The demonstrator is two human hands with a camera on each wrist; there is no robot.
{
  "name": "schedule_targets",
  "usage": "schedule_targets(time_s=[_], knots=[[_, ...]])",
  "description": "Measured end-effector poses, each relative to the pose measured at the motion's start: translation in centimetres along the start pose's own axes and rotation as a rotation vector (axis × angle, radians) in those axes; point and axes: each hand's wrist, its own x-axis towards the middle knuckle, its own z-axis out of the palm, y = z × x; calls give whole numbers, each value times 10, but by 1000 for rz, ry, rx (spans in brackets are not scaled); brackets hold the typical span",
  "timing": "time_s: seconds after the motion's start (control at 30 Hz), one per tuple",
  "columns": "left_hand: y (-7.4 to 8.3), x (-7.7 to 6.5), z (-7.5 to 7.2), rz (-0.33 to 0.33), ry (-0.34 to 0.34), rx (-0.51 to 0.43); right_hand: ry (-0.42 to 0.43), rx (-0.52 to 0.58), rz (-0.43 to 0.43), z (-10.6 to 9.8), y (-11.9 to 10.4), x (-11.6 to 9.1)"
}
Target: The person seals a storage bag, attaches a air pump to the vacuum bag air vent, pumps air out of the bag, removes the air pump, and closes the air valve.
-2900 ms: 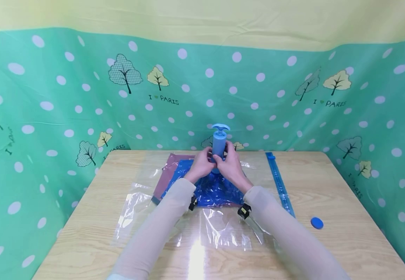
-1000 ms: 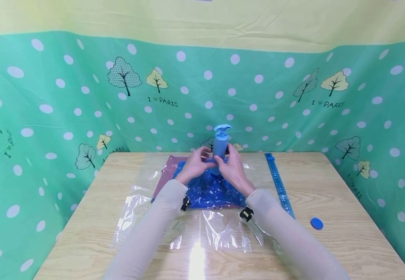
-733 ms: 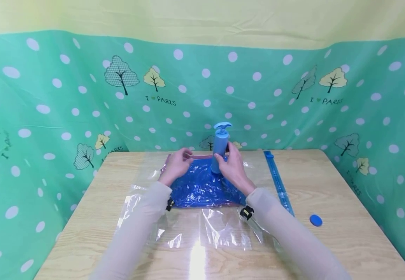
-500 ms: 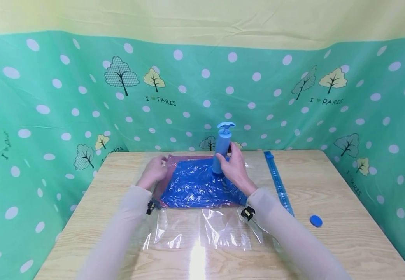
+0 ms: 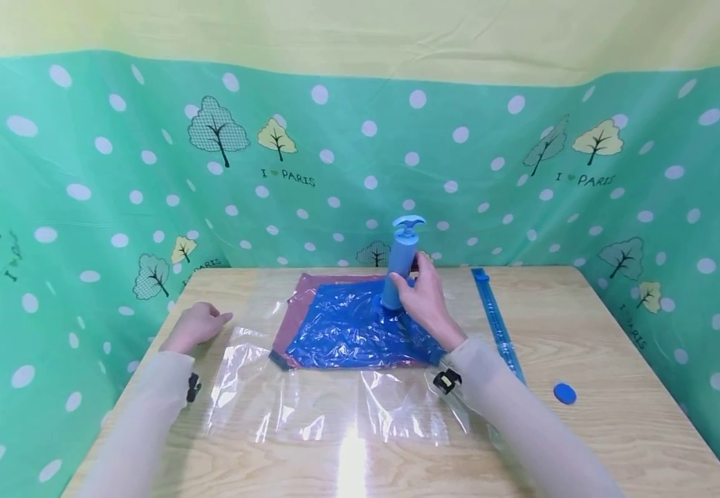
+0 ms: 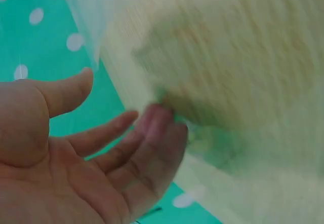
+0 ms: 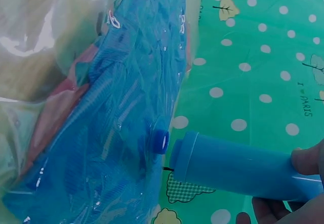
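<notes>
My right hand [image 5: 425,294] grips a blue hand pump [image 5: 402,259] around its barrel, T-shaped handle up. In the right wrist view a small gap separates the pump's lower end from the round blue valve [image 7: 161,141] on a clear vacuum storage bag [image 5: 260,401]. Inside the bag lie blue fabric [image 5: 341,325], crumpled under the film, and pinkish fabric [image 5: 291,315] at its left and back. Holding nothing, my left hand [image 5: 199,325] is over the table left of the bag. Its fingers are loosely bent in the left wrist view, which is blurred.
Along the bag's right side runs its blue zip seal [image 5: 492,311] with a slider at the far end. A round blue cap [image 5: 564,393] lies on the wooden table [image 5: 559,318] to the right. A green dotted curtain [image 5: 360,166] surrounds the table's back and sides.
My left hand has let go of the pump and moved left across the bag to the table's left side. The pump, in my right hand, has shifted slightly right.
</notes>
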Motion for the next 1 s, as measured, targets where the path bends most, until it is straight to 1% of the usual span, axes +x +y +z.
schedule_targets(time_s=[0.07,0.13,0.2,0.27,0.33,0.4,0.53,0.67,0.77,0.9,1.0], knots=[[-7,0,1,3,-38,-84,5,8,-13,-2,0,0],[-12,-1,4,7,-98,-207,11,9,-24,-4,0,-1],[-17,-3,8,-3,-146,-339,9,7,-34,-6,1,-2],[-21,-5,11,-1,-167,-432,9,-1,-35,-8,1,-4],[-24,-6,15,10,-166,-479,15,-10,-25,-11,1,-7],[-25,-7,18,25,-151,-473,26,-19,-13,-15,3,-10],[-22,-7,24,63,-122,-375,47,-8,2,-23,8,-17],[-17,-8,28,65,-102,-336,63,1,-4,-31,14,-22],[-15,-10,31,29,-78,-327,73,-8,-24,-35,15,-23],[-16,-12,34,-3,-58,-320,86,-18,-54,-38,17,-25],[-17,-13,34,-1,-56,-317,95,-25,-63,-40,18,-28]])
